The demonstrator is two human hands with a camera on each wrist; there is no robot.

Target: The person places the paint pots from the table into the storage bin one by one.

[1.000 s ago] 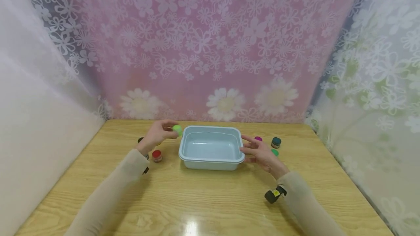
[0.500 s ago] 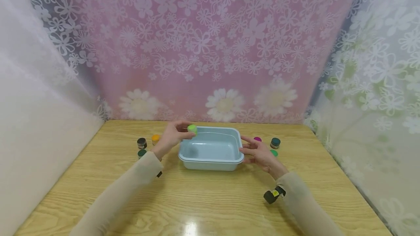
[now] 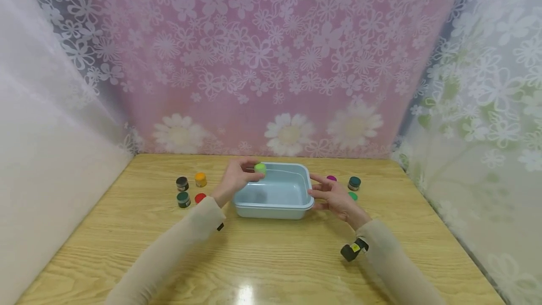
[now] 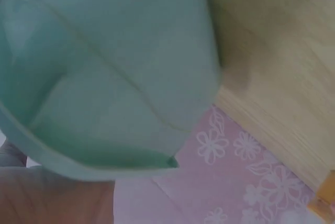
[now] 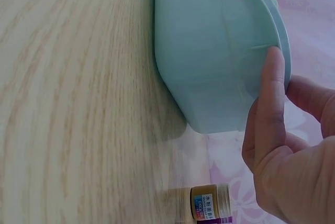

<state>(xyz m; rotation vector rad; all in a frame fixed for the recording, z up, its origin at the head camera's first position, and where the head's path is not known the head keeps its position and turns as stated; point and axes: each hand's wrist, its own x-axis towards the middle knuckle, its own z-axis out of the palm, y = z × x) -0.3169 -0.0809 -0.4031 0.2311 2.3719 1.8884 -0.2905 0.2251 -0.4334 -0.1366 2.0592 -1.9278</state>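
Over the left part of a pale blue plastic basin (image 3: 271, 212), my left hand (image 3: 235, 178) pinches a small paint jar with a light green lid (image 3: 260, 168) between thumb and fingers. In the left wrist view, part of that hand (image 4: 57, 195) shows behind the basin's rim (image 4: 78, 170), and the jar is hidden. At the basin's right side, my right hand (image 3: 338, 199) holds the rim. The right wrist view has its fingers (image 5: 270, 93) against the basin wall (image 5: 220, 67) and over the rim.
Left of the basin stand paint jars with black (image 3: 182, 183), orange (image 3: 200, 179), dark green (image 3: 183, 200) and red (image 3: 200, 197) lids. Right of it are purple (image 3: 331, 179), dark teal (image 3: 354, 183) and green (image 3: 353, 196) ones. Patterned curtains (image 3: 271, 60) surround the wooden table (image 3: 271, 258).
My left hand has carried the light green jar rightward, from beside the basin to over it. Jars behind the left arm have come into view. The right hand stays at the rim.
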